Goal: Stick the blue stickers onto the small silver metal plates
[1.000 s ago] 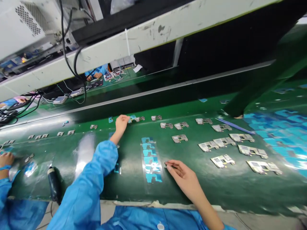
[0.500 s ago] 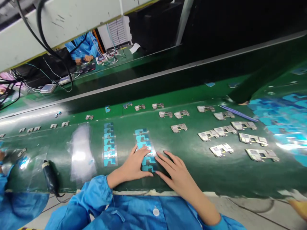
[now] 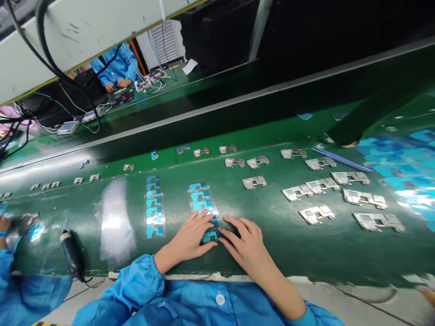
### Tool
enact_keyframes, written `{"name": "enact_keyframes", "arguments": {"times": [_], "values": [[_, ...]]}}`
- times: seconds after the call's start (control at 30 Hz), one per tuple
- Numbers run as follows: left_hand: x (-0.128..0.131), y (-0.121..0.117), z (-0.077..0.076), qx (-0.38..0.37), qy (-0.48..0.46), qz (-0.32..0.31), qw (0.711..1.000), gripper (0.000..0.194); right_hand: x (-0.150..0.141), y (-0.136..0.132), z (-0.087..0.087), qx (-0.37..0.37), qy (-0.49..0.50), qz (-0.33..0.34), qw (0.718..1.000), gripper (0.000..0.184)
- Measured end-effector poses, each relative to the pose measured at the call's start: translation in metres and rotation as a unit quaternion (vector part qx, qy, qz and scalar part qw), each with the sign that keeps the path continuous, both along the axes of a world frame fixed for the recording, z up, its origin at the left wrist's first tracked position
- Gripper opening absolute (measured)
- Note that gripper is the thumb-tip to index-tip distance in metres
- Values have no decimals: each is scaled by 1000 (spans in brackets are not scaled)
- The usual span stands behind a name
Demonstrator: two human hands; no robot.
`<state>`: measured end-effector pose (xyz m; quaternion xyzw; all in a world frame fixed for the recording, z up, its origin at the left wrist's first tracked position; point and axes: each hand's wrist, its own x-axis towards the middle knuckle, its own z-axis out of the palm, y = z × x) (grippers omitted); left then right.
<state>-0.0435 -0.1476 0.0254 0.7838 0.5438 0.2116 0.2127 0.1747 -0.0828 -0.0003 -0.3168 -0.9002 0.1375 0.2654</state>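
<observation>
My left hand (image 3: 190, 236) lies flat, fingers spread, on the near end of a clear strip of blue stickers (image 3: 201, 202) on the green belt (image 3: 272, 235). My right hand (image 3: 245, 244) rests beside it, fingers stretched toward the strip's lower end and touching it. A second sticker strip (image 3: 154, 206) lies just to the left. Several small metal frame parts (image 3: 316, 213) are spread over the belt to the right, and a row of them (image 3: 234, 162) runs along the far side.
An empty clear film (image 3: 115, 219) and a black handled tool (image 3: 70, 254) lie at the left. Another person's blue sleeve and hand (image 3: 5, 224) work at the far left. Blue sticker sheets (image 3: 404, 167) cover the right end. A third person sits beyond the belt (image 3: 115, 72).
My left hand came back from the far row of parts to the sticker strip. My right hand slid left onto the same strip. The camera tilted upward slightly.
</observation>
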Motion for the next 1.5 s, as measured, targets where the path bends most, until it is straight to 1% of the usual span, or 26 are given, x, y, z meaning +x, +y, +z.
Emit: {"name": "enact_keyframes", "arguments": {"times": [0.07, 0.17, 0.2, 0.23, 0.3, 0.37, 0.43, 0.53, 0.6, 0.67, 0.73, 0.77, 0.8, 0.87, 0.9, 0.97, 1.0, 1.07, 1.1, 1.17, 1.2, 1.27, 1.3, 1.37, 1.43, 1.5], "values": [[0, 1, 0, -3, 6, 4, 1000, 53, 0, -1, 2, -1, -14, -12, 1000, 22], [0, 1, -1, 5, 24, 16, 1000, 75, -1, -3, 6, -6, -30, 14, 999, 31], [0, 0, -2, 15, 31, 17, 999, 79, -2, -3, 7, -9, -26, 21, 999, 31], [0, -1, -2, 29, 36, 15, 999, 79, -2, -3, 8, -11, -19, 23, 1000, 30], [1, -3, -4, 58, 38, 3, 998, 72, -2, -3, 8, -11, 3, 15, 1000, 25], [2, -5, -5, 81, 27, -9, 996, 58, -2, -4, 9, -9, 25, 2, 1000, 21], [4, -6, -5, 93, 5, -3, 996, 41, -1, -5, 11, -20, 44, -5, 999, 20], [9, -5, -2, 86, -23, 13, 996, 24, 1, -5, 15, -35, 84, 10, 996, 19], [12, -6, 2, 66, -27, 11, 997, 23, 2, -5, 18, -23, 120, 33, 992, 24], [12, -6, 8, 41, -25, 5, 999, 28, 3, -4, 20, -8, 155, 53, 987, 31], [7, -3, 16, 13, -32, -14, 999, 42, 5, -4, 22, -22, 198, 51, 979, 32], [2, 1, 21, -3, -39, -29, 999, 51, 7, -5, 22, -46, 227, 37, 972, 30], [-4, 10, 26, -22, -47, -47, 998, 57, 10, -5, 22, -81, 259, 16, 962, 27], [-19, 40, 36, -54, -52, -56, 996, 55, 18, -5, 18, -171, 312, -51, 933, 18], [-28, 61, 41, -60, -45, -41, 996, 50, 22, -5, 15, -216, 333, -91, 913, 13], [-44, 115, 46, -37, 0, 37, 999, 42, 29, -4, 6, -294, 368, -170, 866, 2], [-52, 145, 46, -16, 38, 84, 996, 39, 31, -4, 0, -326, 385, -204, 839, 7], [-63, 200, 42, 2, 127, 141, 982, 28, 33, -1, -9, -376, 426, -254, 782, 19], [-66, 223, 38, 5, 138, 158, 978, 34, 33, 0, -12, -396, 449, -273, 753, 24], [-69, 256, 31, 5, 144, 175, 974, 39, 31, 3, -14, -422, 501, -305, 691, 34], [-69, 266, 27, 4, 136, 179, 974, 35, 29, 5, -12, -428, 526, -318, 662, 37], [-66, 275, 23, 7, 117, 189, 975, 25, 27, 8, -6, -428, 567, -333, 620, 39], [-64, 275, 23, 11, 105, 197, 975, 22, 26, 10, -3, -425, 581, -333, 610, 39], [-60, 265, 26, 22, 73, 220, 973, 18, 27, 12, 1, -431, 593, -312, 605, 37], [-53, 239, 30, 32, 33, 243, 969, 19, 29, 14, 1, -453, 586, -284, 609, 36], [-42, 196, 28, 30, -17, 255, 966, 27, 32, 15, -4, -474, 573, -276, 609, 36]]}}
